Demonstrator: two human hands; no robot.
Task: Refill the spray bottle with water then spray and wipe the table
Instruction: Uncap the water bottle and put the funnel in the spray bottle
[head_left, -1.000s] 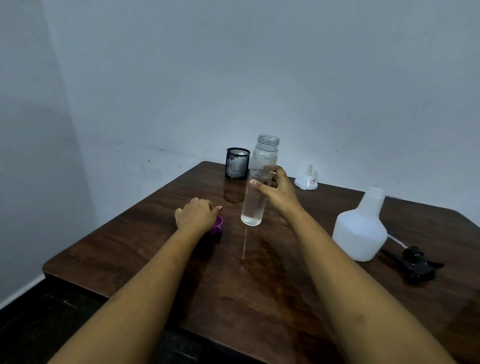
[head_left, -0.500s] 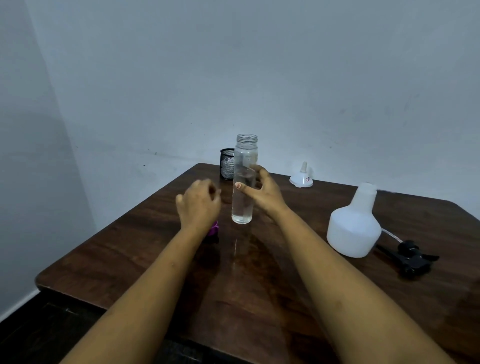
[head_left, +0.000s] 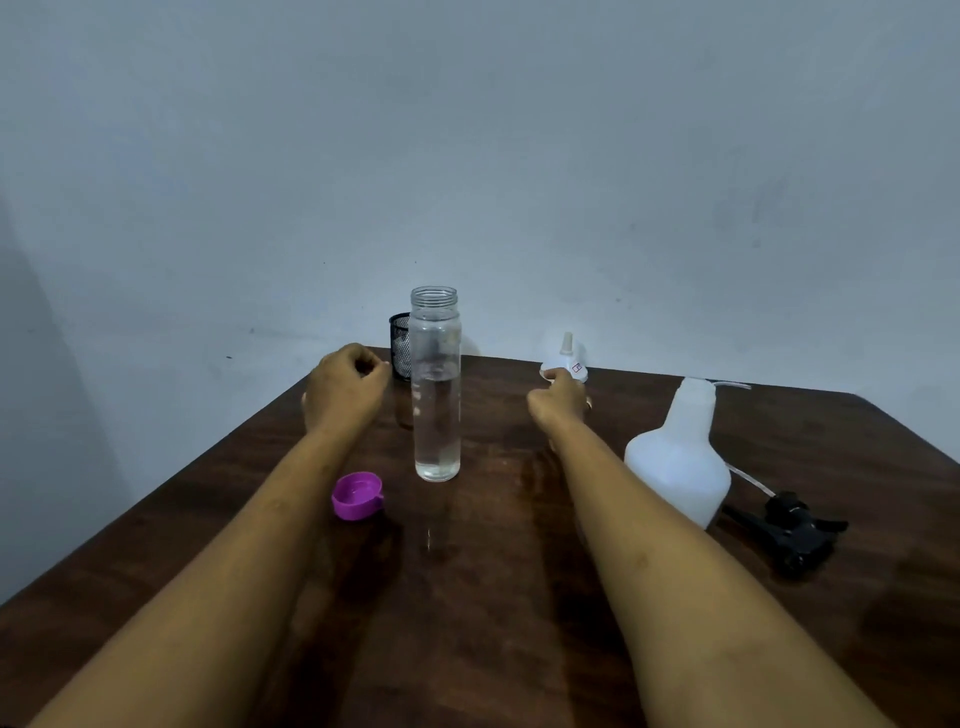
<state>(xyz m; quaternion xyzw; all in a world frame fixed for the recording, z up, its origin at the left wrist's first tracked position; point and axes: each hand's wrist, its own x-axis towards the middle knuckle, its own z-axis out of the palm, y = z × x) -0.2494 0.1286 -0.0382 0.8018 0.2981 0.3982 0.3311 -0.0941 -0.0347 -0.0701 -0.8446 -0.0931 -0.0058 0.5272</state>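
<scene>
A clear open bottle (head_left: 436, 410), about two thirds full of water, stands upright mid-table. Its purple cap (head_left: 357, 495) lies upside down to its front left. The white spray bottle (head_left: 675, 462) stands open at the right, and its black trigger head (head_left: 789, 526) with tube lies beside it. My left hand (head_left: 347, 391) hovers left of the clear bottle in a loose fist, holding nothing. My right hand (head_left: 558, 401) is stretched to the back, fingers curled on the base of a small white funnel (head_left: 569, 353).
A black mesh cup (head_left: 399, 344) stands at the back edge behind the clear bottle. The dark wooden table (head_left: 467, 613) sits in a corner, with walls behind and to the left. Its left edge runs diagonally near my left forearm.
My right hand let go of the clear bottle and reached back right to the funnel. My left hand rose off the purple cap, which now lies uncovered.
</scene>
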